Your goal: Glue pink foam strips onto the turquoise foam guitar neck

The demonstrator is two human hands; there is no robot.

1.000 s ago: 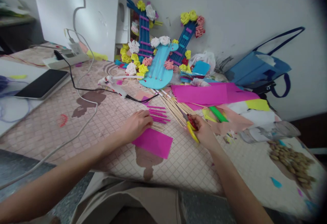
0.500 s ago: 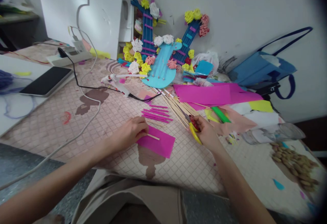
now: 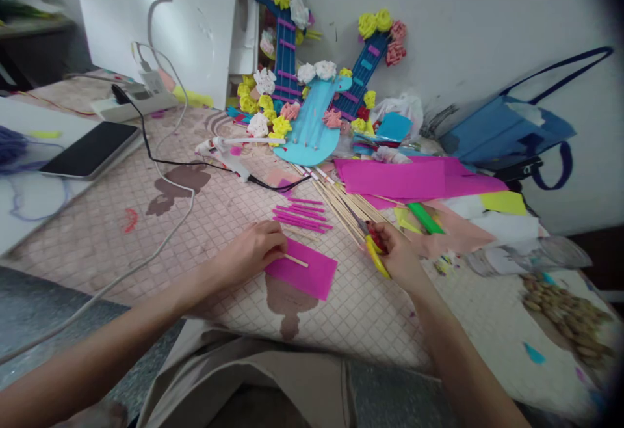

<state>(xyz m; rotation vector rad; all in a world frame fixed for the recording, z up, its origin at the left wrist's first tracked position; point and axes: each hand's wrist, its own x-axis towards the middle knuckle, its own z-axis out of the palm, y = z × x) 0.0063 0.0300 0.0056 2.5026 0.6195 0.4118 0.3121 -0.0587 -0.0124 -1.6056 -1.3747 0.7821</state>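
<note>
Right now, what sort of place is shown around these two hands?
Probably a craft table, though whether in a home or a classroom is unclear. Scissors in the right hand, magenta sticks and paper-like flowers around a blue guitar-shaped model suggest it.

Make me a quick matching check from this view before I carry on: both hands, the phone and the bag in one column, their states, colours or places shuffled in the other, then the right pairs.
Things
1. left hand
2. right hand
3. phone
4. bag

States, colours or places
A. blue, toward the picture's right
B. holding the scissors
C. lying flat, dark screen up, toward the picture's left
D. holding a pale stick, its end showing against the magenta rectangle

Right pairs: 1-D, 2-B, 3-C, 4-A
</note>
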